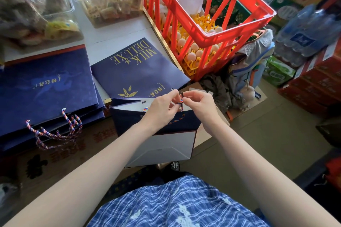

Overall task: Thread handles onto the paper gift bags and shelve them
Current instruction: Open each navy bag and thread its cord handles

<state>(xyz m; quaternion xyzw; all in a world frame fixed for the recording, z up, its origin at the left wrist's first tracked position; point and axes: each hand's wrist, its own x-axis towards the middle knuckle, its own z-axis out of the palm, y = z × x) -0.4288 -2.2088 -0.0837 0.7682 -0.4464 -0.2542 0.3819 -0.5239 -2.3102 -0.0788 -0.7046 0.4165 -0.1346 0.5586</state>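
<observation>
We are holding the cord handle [181, 101] between both hands above the open navy gift bag [156, 123], which is standing before us against the counter [118, 29]. The left hand [162, 106] fingers are pinching the twisted cord, and the right hand [198, 100] fingers are pinching its black tip. We should be aiming the tip straight at the small hole [172, 88], keeping the cord short and tight.

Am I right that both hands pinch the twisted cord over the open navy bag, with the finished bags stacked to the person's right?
Not quite. The head view shows the finished bags stacked to the person's left. The rest holds: the left hand and right hand pinch the twisted cord over the open navy bag.
</observation>
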